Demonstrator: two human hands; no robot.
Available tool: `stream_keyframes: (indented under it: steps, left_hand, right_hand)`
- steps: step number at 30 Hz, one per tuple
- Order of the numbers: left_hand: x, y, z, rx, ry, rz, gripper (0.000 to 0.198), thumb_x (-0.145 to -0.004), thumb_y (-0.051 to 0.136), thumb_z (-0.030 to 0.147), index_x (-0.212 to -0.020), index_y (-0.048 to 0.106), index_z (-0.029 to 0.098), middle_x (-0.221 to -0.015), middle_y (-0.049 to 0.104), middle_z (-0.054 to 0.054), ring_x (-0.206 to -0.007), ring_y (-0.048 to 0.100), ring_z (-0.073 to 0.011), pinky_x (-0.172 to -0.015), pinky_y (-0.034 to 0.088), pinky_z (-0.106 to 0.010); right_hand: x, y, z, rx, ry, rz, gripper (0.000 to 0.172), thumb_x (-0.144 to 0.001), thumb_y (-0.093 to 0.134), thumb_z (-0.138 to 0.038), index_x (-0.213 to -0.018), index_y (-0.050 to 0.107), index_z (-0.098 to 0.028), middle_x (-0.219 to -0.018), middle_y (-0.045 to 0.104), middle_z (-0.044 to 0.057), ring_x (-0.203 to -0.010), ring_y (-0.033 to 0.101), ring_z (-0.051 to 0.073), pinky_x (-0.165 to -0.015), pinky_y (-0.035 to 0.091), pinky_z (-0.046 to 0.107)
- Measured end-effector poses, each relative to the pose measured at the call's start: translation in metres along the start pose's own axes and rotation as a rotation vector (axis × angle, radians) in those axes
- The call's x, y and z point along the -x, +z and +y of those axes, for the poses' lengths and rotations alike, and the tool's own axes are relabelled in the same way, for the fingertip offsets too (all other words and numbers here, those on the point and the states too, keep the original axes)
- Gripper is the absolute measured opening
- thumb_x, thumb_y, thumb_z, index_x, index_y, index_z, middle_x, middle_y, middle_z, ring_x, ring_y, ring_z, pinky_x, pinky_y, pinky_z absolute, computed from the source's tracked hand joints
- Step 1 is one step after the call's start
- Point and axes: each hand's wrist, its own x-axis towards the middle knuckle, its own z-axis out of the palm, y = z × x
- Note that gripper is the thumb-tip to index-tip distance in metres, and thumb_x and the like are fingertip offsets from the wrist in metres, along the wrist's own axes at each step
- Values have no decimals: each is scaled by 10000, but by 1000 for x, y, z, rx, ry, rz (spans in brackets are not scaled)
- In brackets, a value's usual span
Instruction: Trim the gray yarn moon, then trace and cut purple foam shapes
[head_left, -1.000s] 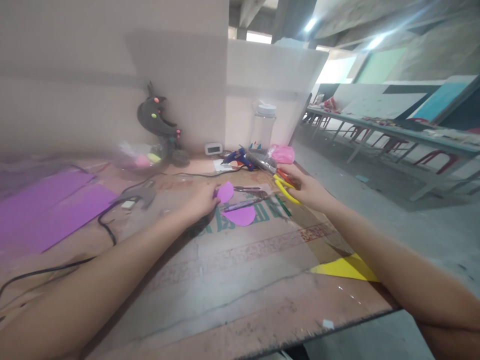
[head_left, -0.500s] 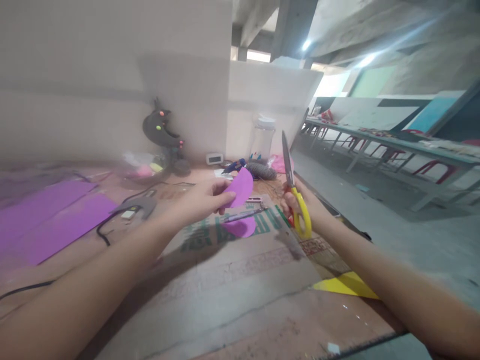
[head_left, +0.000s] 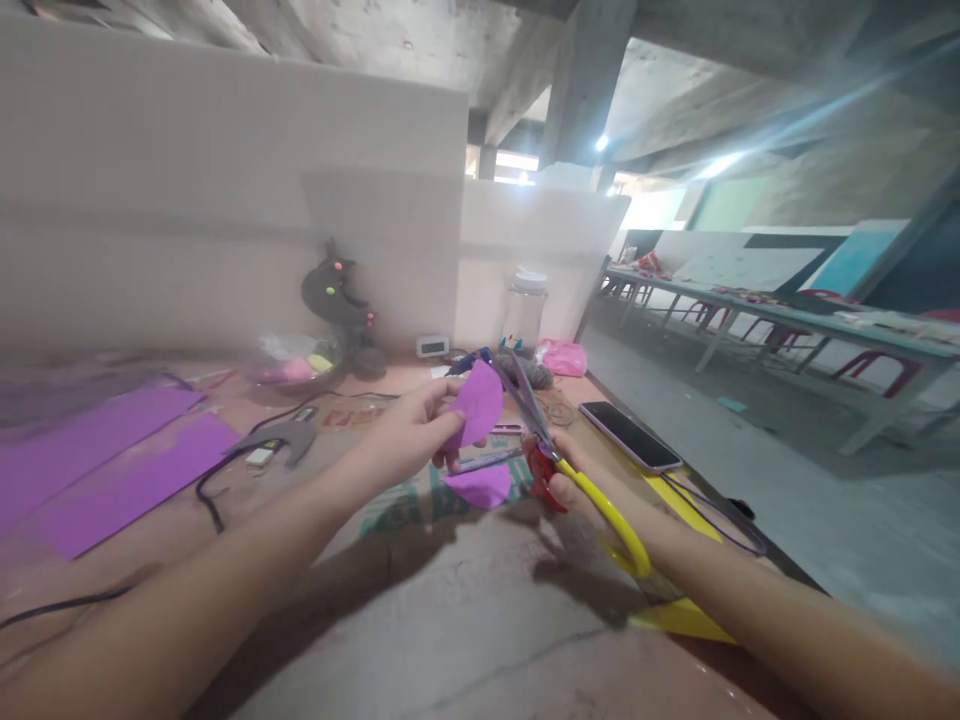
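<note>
Between the thumb and fingers of my left hand [head_left: 427, 425] is a curved purple paper piece [head_left: 480, 400], held above the table. My right hand [head_left: 574, 470] grips a pair of scissors [head_left: 532, 405] with one yellow and one red handle. Their blades are slightly parted and point up and away, close to the right edge of the held piece. Below it, a second purple paper piece [head_left: 481, 487] with a rounded edge lies on the printed sheet, beside a pen [head_left: 484, 460].
Purple sheets [head_left: 142, 480] lie at the left. A dark crescent figure [head_left: 334, 295], a clear jar [head_left: 523, 315], grey yarn [head_left: 536, 375] and a pink bag [head_left: 562, 357] stand along the back. A phone [head_left: 630, 437] and yellow strips [head_left: 686, 618] are at the right; a black cable [head_left: 206, 500] crosses the left.
The scissors have swung from upright to slanting left, nearer the purple piece, and their blades have parted. My head view has tilted up; the phone now shows.
</note>
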Motion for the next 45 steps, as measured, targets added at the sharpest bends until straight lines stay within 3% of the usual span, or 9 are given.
stream_keyframes:
  steps: [7, 14, 18, 22, 26, 30, 33, 37, 45]
  left_hand:
    - [8, 12, -3, 58, 46, -67, 232, -917, 540, 357, -1079, 565, 192, -717, 615, 23, -551, 586, -121, -522, 447, -227]
    - [8, 15, -7, -30, 86, 27, 313, -946, 504, 475, -929, 611, 181, -756, 578, 21, -621, 533, -115, -560, 425, -214]
    - [9, 12, 0, -102, 48, 59, 316, -960, 453, 488, -895, 560, 198, -613, 486, 59, -465, 441, -101, -457, 370, -211]
    - [4, -10, 3, -432, 62, 138, 330, -975, 389, 463, -928, 577, 196, -638, 495, 39, -519, 437, -119, -484, 319, -218]
    - [-5, -30, -12, -575, -24, -183, 326, -893, 531, 483, -823, 668, 195, -701, 611, 5, -628, 538, -151, -553, 370, -231]
    - [-8, -20, -37, -572, -99, -433, 274, -826, 612, 456, -900, 743, 227, -807, 718, 3, -721, 631, -176, -606, 422, -227]
    - [-6, -7, -47, -596, -132, -484, 326, -802, 644, 431, -1058, 732, 249, -966, 748, -15, -844, 661, -203, -681, 446, -241]
    - [-4, 0, -50, -641, -157, -492, 337, -779, 656, 402, -1067, 704, 233, -992, 734, -32, -865, 653, -217, -694, 438, -257]
    - [-4, 4, -53, -673, -153, -500, 264, -764, 625, 351, -989, 688, 228, -802, 693, 4, -695, 603, -181, -570, 364, -250]
  right_hand:
    - [-1, 9, -12, -32, 9, -21, 660, -883, 491, -728, -1334, 498, -246, -1271, 604, 125, -1210, 570, 308, -1035, 465, 453]
    - [1, 9, -15, -60, 27, -76, 595, -900, 510, -699, -1298, 500, -257, -1186, 628, 100, -1073, 603, 249, -917, 512, 379]
    - [1, 8, -12, -61, 5, -19, 566, -896, 521, -694, -1267, 522, -266, -1176, 630, 94, -1102, 597, 264, -943, 502, 409]
    - [-8, -10, 4, 128, 10, 176, 426, -937, 518, -581, -1256, 536, -300, -1092, 644, 68, -945, 618, 242, -813, 538, 381]
    - [-27, -41, 44, 589, 126, 263, 424, -883, 611, -439, -1240, 578, -211, -978, 653, 64, -849, 617, 230, -766, 527, 364]
    - [-36, -64, 89, 746, 181, 286, 584, -747, 736, -315, -1285, 591, -141, -1017, 637, 113, -899, 599, 262, -807, 500, 389]
    - [-33, -70, 107, 844, 154, 229, 533, -772, 700, -274, -1287, 618, -164, -1007, 634, 108, -934, 589, 266, -840, 482, 385]
    - [-29, -63, 98, 938, 52, 170, 372, -889, 606, -304, -1221, 684, -155, -1081, 601, 151, -1009, 555, 299, -918, 442, 438]
    - [-42, -3, 67, 1057, -273, -115, 315, -1010, 450, -231, -1189, 688, -130, -918, 655, 135, -872, 553, 263, -801, 439, 384]
